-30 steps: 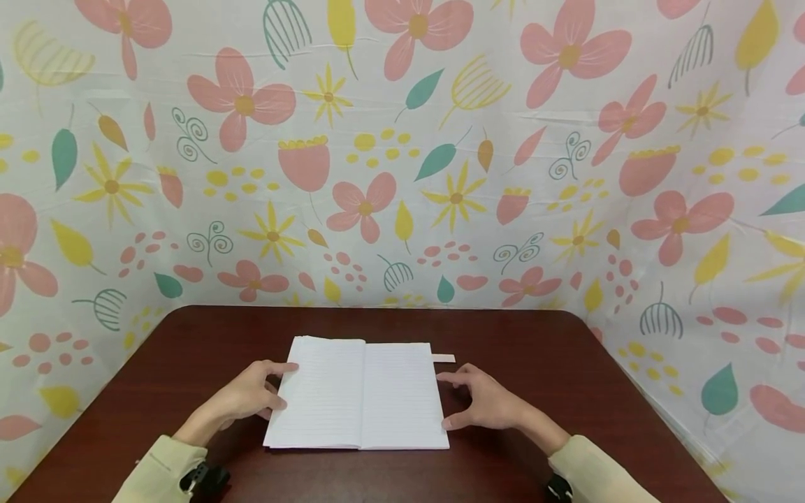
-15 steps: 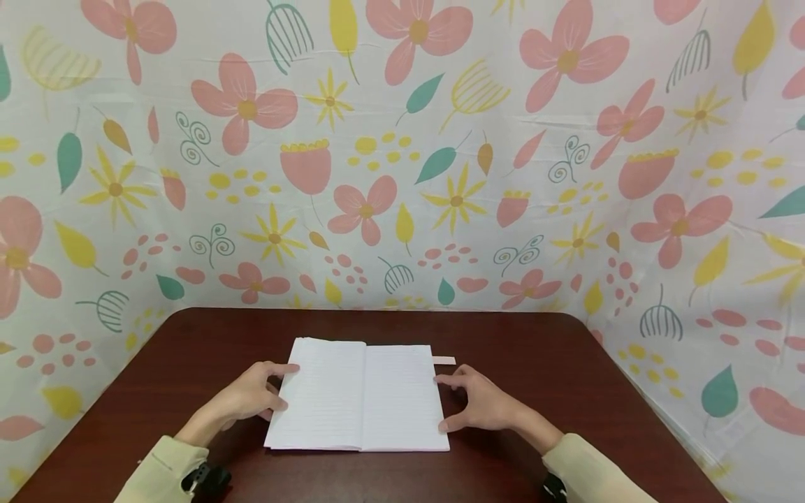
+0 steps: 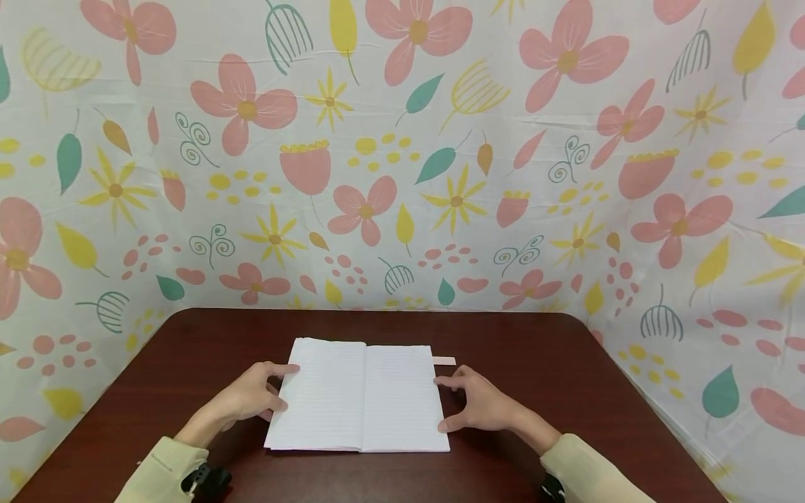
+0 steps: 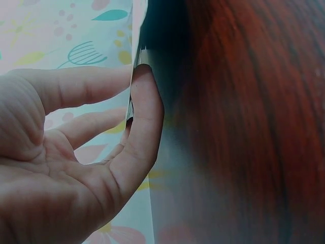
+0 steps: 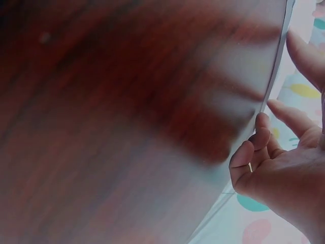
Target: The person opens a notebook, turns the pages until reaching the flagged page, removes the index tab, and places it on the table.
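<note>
An open notebook (image 3: 321,398) with lined white pages lies flat on the dark red-brown table, its spine running away from me. My left hand (image 3: 248,392) grips the left edge: the left wrist view shows thumb and forefinger on the page side, with other fingers (image 4: 144,117) curled beneath the edge. At the right edge, my right hand (image 3: 483,399) touches the notebook with its thumb and forefinger tips, the thumb near the lower corner. In the right wrist view its other fingers (image 5: 242,157) are bent by the table, not round the notebook.
A small pale strip (image 3: 444,361) sticks out beyond the notebook's upper right edge. The table (image 3: 522,349) has rounded far corners. A white cloth (image 3: 402,209) printed with flowers and leaves hangs behind and at both sides.
The right hand has shifted slightly left, its fingertips meeting the notebook's right edge. The left hand and the open pages stay as they were.
</note>
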